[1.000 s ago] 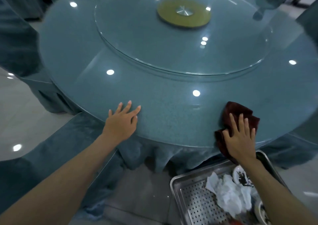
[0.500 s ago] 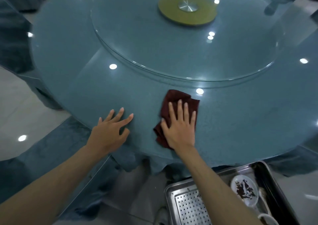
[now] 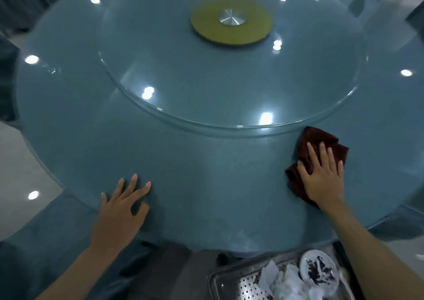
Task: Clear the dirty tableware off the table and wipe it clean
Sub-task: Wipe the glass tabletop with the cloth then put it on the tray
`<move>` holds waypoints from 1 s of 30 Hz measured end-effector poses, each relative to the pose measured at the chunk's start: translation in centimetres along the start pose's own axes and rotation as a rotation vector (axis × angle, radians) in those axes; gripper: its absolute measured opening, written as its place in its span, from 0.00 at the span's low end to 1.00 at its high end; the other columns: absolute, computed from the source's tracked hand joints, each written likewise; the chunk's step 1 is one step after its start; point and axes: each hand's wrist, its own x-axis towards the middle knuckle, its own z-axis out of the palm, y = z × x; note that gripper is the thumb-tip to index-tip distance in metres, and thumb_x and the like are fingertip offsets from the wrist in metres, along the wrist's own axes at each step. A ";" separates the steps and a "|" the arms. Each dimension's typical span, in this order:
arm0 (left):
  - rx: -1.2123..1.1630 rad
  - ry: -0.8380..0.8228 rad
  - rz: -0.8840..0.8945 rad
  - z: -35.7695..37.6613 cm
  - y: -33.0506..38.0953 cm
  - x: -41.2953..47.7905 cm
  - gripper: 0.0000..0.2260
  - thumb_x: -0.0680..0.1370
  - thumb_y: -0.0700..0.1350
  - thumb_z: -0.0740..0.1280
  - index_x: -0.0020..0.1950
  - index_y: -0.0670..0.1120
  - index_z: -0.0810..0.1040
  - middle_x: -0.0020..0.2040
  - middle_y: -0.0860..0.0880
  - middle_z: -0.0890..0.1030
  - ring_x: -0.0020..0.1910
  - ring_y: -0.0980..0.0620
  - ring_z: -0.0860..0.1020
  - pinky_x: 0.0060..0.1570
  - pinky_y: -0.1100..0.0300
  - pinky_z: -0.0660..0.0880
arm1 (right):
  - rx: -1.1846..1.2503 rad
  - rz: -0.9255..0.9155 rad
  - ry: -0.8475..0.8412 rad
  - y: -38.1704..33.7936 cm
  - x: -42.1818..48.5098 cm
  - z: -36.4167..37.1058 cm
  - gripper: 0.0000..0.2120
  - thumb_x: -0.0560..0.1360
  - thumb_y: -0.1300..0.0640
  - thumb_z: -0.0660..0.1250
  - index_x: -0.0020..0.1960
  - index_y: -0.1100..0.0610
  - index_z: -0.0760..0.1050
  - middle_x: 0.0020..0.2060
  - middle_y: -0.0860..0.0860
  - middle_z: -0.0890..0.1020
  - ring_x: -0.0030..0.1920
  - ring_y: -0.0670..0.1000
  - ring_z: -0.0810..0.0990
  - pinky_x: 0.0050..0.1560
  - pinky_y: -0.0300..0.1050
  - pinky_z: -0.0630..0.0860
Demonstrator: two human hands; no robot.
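A round table (image 3: 206,173) with a glossy blue-grey glass top fills the view. My right hand (image 3: 321,173) lies flat, fingers spread, pressing a dark red cloth (image 3: 319,140) onto the table's right near part, close to the rim of the glass turntable (image 3: 229,74). My left hand (image 3: 124,205) rests open on the near left edge of the table, holding nothing. Below the table at bottom right, a metal tray (image 3: 231,281) holds a dirty white plate (image 3: 317,268) and crumpled white napkins (image 3: 282,281).
A yellow-green disc with a metal hub (image 3: 231,21) marks the turntable's centre. Blue cloth-covered chairs (image 3: 29,242) stand around the table on the left and far sides. Pale shiny floor (image 3: 20,178) shows at the left.
My right hand slid the cloth from the near middle of the table out to the right, up against the turntable rim. My left hand stayed at the near edge.
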 end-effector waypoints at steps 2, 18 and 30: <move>-0.016 0.006 0.002 -0.2 0.3 0.0 0.22 0.82 0.53 0.62 0.76 0.61 0.71 0.82 0.55 0.60 0.83 0.45 0.56 0.75 0.33 0.57 | 0.004 0.062 -0.021 1.5 1.1 -0.6 0.35 0.78 0.35 0.49 0.83 0.45 0.56 0.83 0.53 0.57 0.82 0.57 0.54 0.80 0.66 0.52; -0.009 0.023 0.019 -1.0 1.0 -0.4 0.30 0.76 0.61 0.46 0.78 0.63 0.66 0.82 0.60 0.57 0.83 0.51 0.51 0.80 0.38 0.52 | 0.024 -0.299 -0.078 -22.4 0.1 3.9 0.35 0.77 0.37 0.53 0.82 0.47 0.60 0.82 0.54 0.61 0.82 0.57 0.55 0.80 0.65 0.48; -0.167 0.093 0.002 -2.2 0.6 -0.4 0.32 0.75 0.59 0.48 0.74 0.52 0.76 0.78 0.58 0.69 0.80 0.55 0.62 0.80 0.45 0.54 | 0.142 -0.561 -0.139 -35.0 -9.9 6.0 0.31 0.79 0.42 0.50 0.82 0.45 0.61 0.82 0.50 0.59 0.82 0.55 0.55 0.81 0.62 0.50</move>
